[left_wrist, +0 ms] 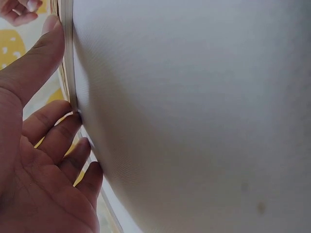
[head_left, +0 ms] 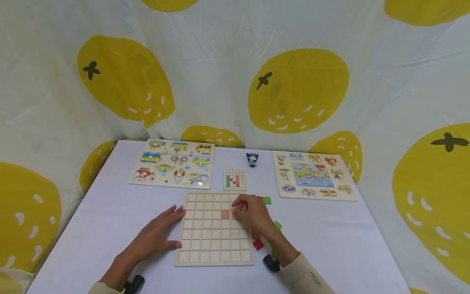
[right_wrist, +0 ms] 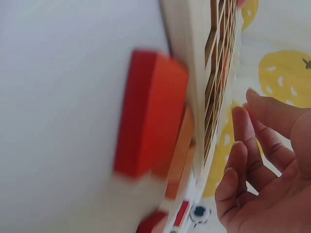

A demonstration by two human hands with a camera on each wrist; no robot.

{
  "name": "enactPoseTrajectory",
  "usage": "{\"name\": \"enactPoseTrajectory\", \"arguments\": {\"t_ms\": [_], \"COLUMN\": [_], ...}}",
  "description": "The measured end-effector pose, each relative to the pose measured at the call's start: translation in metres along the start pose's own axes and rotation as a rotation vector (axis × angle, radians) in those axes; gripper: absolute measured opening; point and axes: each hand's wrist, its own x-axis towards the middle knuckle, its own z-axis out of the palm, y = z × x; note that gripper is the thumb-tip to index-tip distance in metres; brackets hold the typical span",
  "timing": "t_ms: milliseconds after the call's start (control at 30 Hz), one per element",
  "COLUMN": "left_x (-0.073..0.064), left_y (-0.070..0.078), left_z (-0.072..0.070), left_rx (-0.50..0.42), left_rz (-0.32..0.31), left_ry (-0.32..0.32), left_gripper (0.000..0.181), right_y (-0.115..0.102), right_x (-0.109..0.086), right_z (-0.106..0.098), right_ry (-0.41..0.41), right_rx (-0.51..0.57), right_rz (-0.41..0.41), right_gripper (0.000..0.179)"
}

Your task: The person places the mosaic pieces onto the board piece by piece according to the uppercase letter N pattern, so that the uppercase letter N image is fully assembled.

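Observation:
A pale wooden grid board (head_left: 215, 265) lies flat in the middle of the table. An orange square tile (head_left: 225, 214) sits in one of its upper cells. At the board's left edge, my left hand (head_left: 156, 233) rests with fingers spread, fingertips and thumb against the rim. My right hand (head_left: 252, 212) hovers over the upper right cells, just right of the orange tile. Its thumb and fingers are loosely bent, and the right wrist view shows nothing between them. Close to the board's right side lies a red block (right_wrist: 150, 114), with orange pieces beside it.
Green tiles (head_left: 267, 200) lie right of the board, partly behind my right arm. Beyond the board is a small pattern card (head_left: 235, 172) with coloured squares. A vehicle puzzle (head_left: 167, 160) is back left, another picture puzzle (head_left: 305, 155) back right, a small black-and-white figurine (head_left: 252, 159) between them.

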Motion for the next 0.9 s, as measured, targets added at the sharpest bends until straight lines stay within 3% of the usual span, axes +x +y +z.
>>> {"name": "enactPoseTrajectory", "arguments": {"t_ms": [167,433,633,900], "left_x": [0.0,0.0,0.0,0.0], "left_y": [-0.001,-0.003,-0.003,0.0], "left_z": [-0.001,0.0,0.0,0.0], "left_rx": [-0.002,0.002,0.002,0.003], "left_rz": [-0.002,0.009,0.009,-0.035], "left_ry": [-0.002,0.004,0.005,-0.022], "left_gripper": [0.101,0.101,0.101,0.102], "right_y": [0.009,0.024,0.035,0.042], "right_x": [-0.005,-0.017,-0.025,-0.032], "right_z": [-0.014,-0.031,-0.036,-0.037], "right_ry": [0.02,0.046,0.035,-0.01], "right_rx": [0.01,-0.034,-0.071,-0.13], "right_rz": [-0.004,0.058,0.118,0.124], "right_gripper": [0.01,0.012,0.018,0.023]}}
